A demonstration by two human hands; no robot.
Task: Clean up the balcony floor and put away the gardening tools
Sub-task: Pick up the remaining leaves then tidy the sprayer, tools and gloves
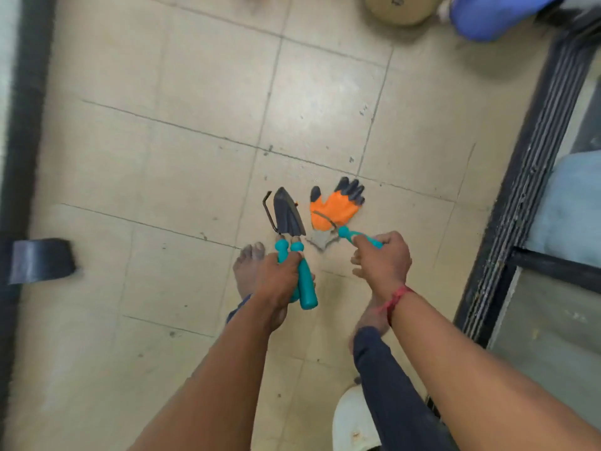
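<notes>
My left hand [280, 278] grips two teal-handled garden tools together: a dark trowel [287, 216] and a thin hooked weeder [268, 211], blades pointing away from me. My right hand [383, 260] holds a third teal handle [353, 236] whose metal end reaches under an orange glove [335, 208] with dark fingertips. The glove seems to lie on the beige tiled floor [162, 157], over a grey piece [320, 240] that I cannot identify.
My bare feet [247, 265] stand just behind the tools. A dark sliding-door track [527, 177] runs along the right, a black edge [22, 125] along the left. A tan pot [400, 8] and a blue object [494, 14] sit at the far end. A white object [353, 421] lies near my right leg.
</notes>
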